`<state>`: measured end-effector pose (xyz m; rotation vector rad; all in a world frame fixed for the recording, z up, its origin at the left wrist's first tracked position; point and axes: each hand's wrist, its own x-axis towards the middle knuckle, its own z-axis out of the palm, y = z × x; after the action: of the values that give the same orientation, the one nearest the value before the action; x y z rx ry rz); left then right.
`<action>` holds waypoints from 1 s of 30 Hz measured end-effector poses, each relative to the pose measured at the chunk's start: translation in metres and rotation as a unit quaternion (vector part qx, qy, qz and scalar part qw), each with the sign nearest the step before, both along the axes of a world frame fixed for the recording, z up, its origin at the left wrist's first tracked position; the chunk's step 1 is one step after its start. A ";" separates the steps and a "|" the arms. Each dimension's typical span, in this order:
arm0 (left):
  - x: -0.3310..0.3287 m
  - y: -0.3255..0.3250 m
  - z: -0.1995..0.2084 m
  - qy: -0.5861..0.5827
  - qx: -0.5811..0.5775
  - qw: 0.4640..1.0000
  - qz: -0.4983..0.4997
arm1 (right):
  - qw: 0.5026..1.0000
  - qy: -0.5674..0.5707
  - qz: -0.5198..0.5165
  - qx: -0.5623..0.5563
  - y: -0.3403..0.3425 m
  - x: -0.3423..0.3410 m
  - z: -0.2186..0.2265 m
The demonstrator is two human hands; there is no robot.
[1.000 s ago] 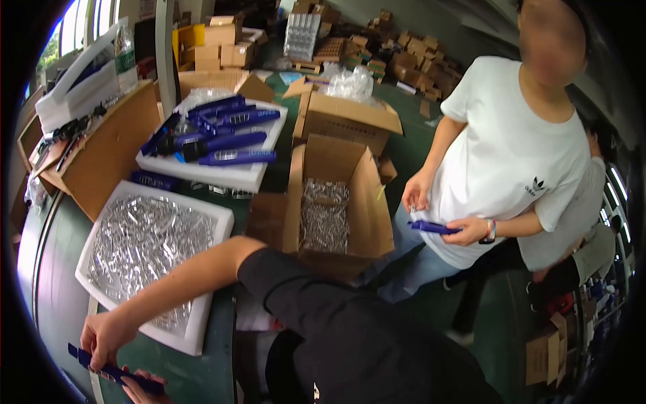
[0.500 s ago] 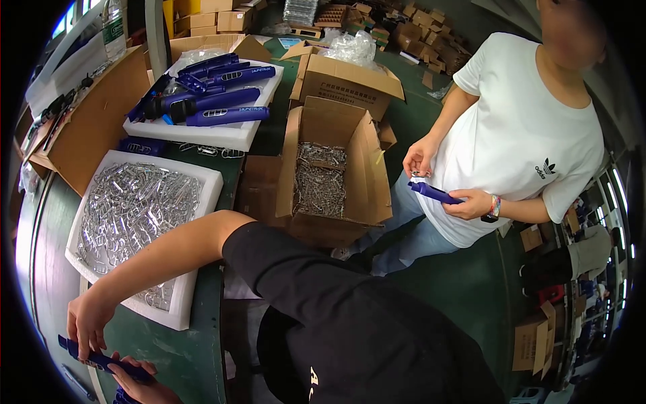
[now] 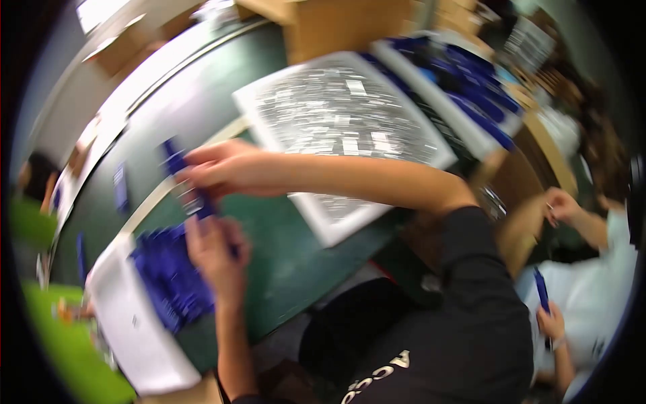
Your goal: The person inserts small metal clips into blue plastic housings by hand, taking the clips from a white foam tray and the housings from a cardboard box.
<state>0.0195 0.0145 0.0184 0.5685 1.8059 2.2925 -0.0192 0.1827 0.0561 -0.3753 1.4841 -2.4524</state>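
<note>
Head cam: left one of the head-worn pair, wide fisheye. Looks down and out across the table from above; straight lines bow at the periphery. Left hand and right hand near, left of centre; tray further out, upper middle; co-worker far right. Motion-blurred.

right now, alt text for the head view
The right hand and left hand hold a blue piece over a green table, near a white tray of silvery parts; a co-worker is at right. The picture is blurred.
</note>
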 end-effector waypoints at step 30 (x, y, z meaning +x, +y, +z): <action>0.006 0.001 0.006 0.151 -0.135 0.972 0.120 | 0.968 0.139 -0.146 0.151 0.001 0.013 0.003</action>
<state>0.0250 0.0160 0.0240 0.7186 2.4034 2.1343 -0.0065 0.1838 0.0592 -0.4836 2.1349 -2.3990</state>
